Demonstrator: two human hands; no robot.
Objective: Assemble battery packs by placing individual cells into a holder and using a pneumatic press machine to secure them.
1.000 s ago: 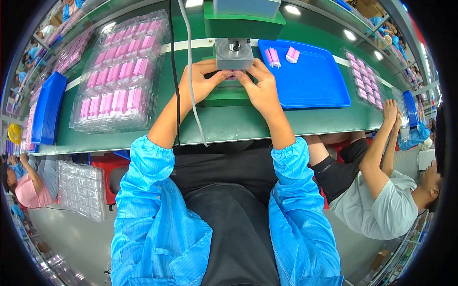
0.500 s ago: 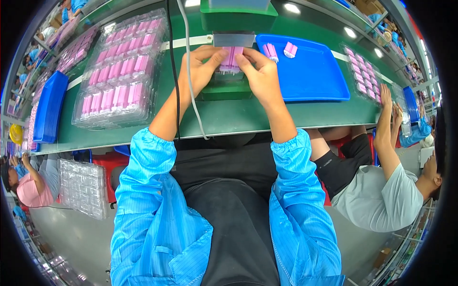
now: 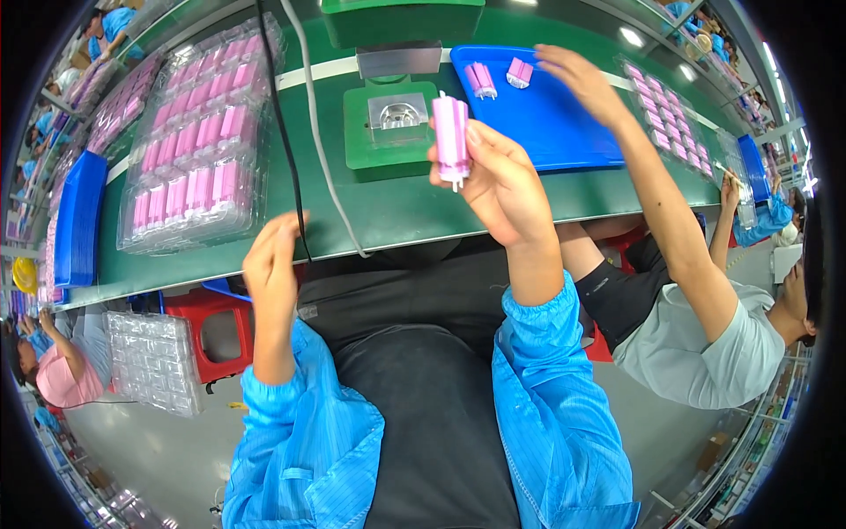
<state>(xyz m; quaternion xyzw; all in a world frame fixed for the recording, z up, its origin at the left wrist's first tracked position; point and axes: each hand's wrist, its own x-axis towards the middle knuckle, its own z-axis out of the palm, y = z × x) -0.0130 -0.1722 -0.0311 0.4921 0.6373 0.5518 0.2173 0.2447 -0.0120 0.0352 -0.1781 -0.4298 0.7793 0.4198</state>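
My right hand (image 3: 507,181) is closed round a pink ribbed cylindrical part (image 3: 451,139), held upright above the bench near its front. Small metal tabs stick out at both ends of the part. Lower down at the left, my left hand (image 3: 275,260) hangs over the bench's front edge beside the black cable (image 3: 284,132). Its fingers are loosely bent, and no object shows in them. Just beyond the held part stands a green fixture (image 3: 361,141) with a clear block and a round metal recess. Two similar pink parts (image 3: 481,80) lie in the blue tray (image 3: 564,141).
Clear plastic trays (image 3: 189,141) of pink parts are stacked at left, near blue bins (image 3: 77,225). A grey cable (image 3: 315,123) crosses the bench (image 3: 397,210). From the right, a co-worker's arm (image 3: 656,167) reaches over the blue tray. Another pink-part tray (image 3: 665,115) lies beyond.
The pink part has left the fixture and come up toward me in my right hand. My left hand has let go and drawn back left. The co-worker's arm now reaches over the blue tray.
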